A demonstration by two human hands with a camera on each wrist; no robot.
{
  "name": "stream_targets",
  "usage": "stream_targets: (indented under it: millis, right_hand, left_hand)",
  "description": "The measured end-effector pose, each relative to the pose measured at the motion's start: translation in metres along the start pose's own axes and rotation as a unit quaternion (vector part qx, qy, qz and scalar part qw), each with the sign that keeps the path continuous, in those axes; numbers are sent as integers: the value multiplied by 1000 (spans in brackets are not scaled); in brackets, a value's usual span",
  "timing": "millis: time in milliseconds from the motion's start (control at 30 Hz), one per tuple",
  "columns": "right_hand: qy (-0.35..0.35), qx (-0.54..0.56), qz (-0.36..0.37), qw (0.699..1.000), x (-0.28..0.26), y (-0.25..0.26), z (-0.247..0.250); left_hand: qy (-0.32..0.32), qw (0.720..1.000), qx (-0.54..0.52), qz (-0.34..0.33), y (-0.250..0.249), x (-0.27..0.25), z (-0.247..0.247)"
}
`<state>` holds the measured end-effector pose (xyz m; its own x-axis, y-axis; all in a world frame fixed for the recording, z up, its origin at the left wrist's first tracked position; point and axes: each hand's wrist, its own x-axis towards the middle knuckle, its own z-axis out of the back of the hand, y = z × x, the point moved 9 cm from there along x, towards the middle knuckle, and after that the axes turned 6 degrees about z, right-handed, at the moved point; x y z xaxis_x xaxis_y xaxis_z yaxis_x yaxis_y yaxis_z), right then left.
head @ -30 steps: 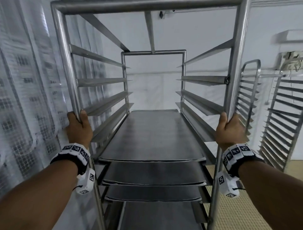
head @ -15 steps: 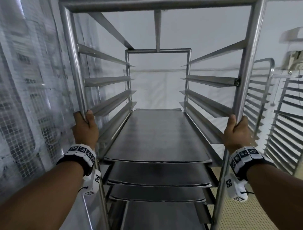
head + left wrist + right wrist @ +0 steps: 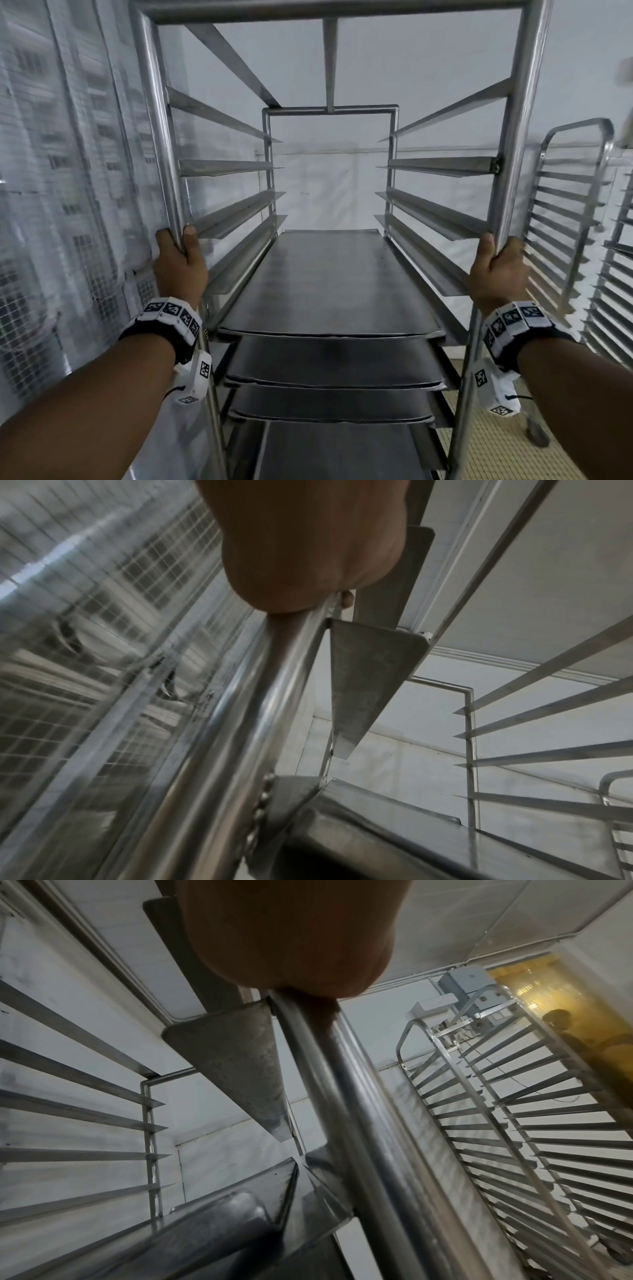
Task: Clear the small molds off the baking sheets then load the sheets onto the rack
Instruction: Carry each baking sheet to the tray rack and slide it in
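The left hand (image 3: 180, 263) and right hand (image 3: 498, 270) each grasp a front post of the rack (image 3: 156, 120), which carries stacked baking sheets (image 3: 329, 284).

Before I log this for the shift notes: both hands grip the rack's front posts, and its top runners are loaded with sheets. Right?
Not quite. The left hand and right hand grip the rack, but the head view shows its top runners bare; the baking sheets sit lower.

Steel rack (image 3: 513, 137): four dark baking sheets (image 3: 329, 281) on successive side rails, upper rails bare; stands on tiled floor (image 3: 496, 445).
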<state>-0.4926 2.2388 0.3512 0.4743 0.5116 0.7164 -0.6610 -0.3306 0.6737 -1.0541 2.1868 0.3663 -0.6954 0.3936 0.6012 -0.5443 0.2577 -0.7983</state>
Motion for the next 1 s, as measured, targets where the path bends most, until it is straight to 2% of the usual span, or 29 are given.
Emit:
stream_targets:
  millis: [100,633,1000]
  right_hand:
    - [2,16,19,1000,20,-12,-27]
    - [13,19,25,999,121,-87,-154]
    - [17,17,43,999,147,-97,-239]
  left_hand:
    - [-3,1000,10,-4,8,10,-27]
    - [-36,998,42,4,26,47,-161]
    - [-52,998,36,-17,70,108,-226]
